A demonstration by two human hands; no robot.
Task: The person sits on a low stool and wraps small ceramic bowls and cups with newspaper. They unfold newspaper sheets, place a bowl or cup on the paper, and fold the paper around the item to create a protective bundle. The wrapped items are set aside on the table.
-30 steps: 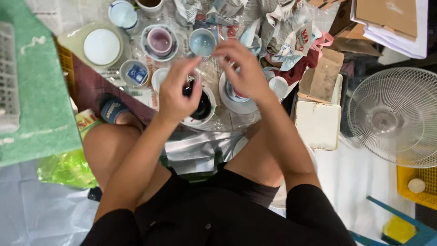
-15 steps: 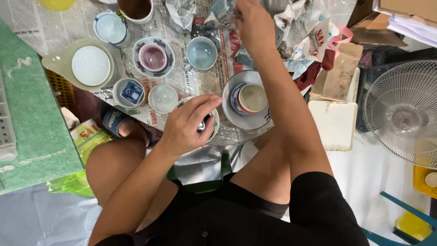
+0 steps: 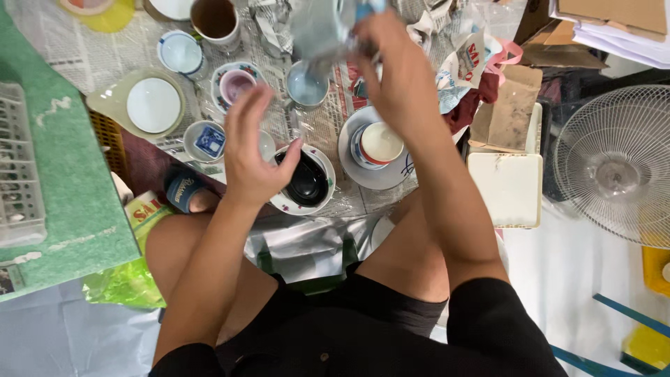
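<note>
I sit on the floor over newspaper spread with crockery. My right hand (image 3: pixel 394 66) is raised at the back and grips a blurred, grey crumpled sheet of paper (image 3: pixel 317 28). My left hand (image 3: pixel 251 150) hovers with fingers spread and holds nothing. It is just left of a floral-rimmed bowl (image 3: pixel 322 197) that holds a black object (image 3: pixel 307 180). Right of that bowl, a white and red cup (image 3: pixel 380 143) stands on a white plate (image 3: pixel 363 178). A light blue bowl (image 3: pixel 307 87) sits under the held paper.
More dishes lie to the left: a pink cup (image 3: pixel 237 84), a white plate on a pale green dish (image 3: pixel 152 105), a small bowl (image 3: pixel 208 139), a brown mug (image 3: pixel 213 17). A green mat (image 3: pixel 63 188) borders the left. A white box (image 3: pixel 509 185) and a fan (image 3: pixel 618 164) stand at right.
My left hand has come off the bowl with the black object and opened. My right hand has lifted the grey paper up from the back pile.
</note>
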